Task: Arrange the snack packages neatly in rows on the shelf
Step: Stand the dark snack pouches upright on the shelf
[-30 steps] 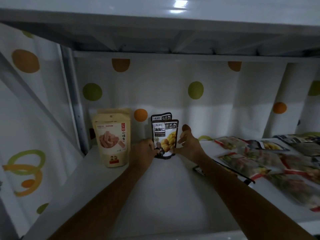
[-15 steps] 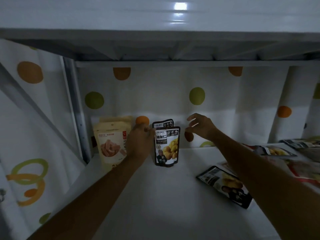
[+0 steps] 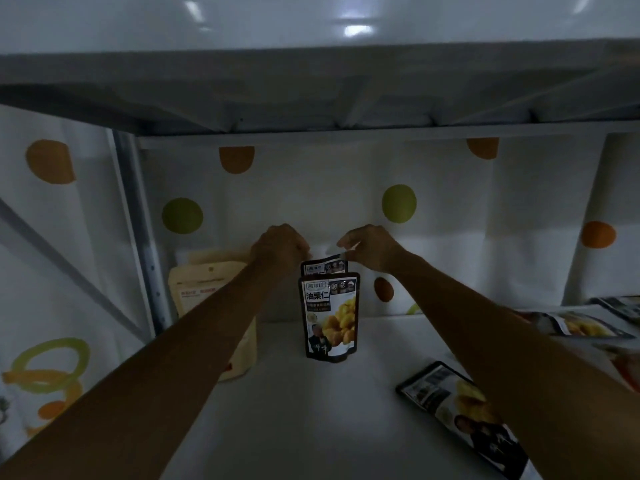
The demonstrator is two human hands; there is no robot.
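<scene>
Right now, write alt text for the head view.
On a dim white shelf, the right hand pinches the top corner of the rear chestnut pouch, standing behind a matching front pouch; the left hand is at its other corner. A beige pouch stands to the left, and a dark packet lies flat on the right.

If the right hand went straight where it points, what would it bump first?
Probably the left hand: the right hand points leftward at it while pinching the rear black snack pouch. Depth is unclear; the white dotted cloth behind is possible.
</scene>
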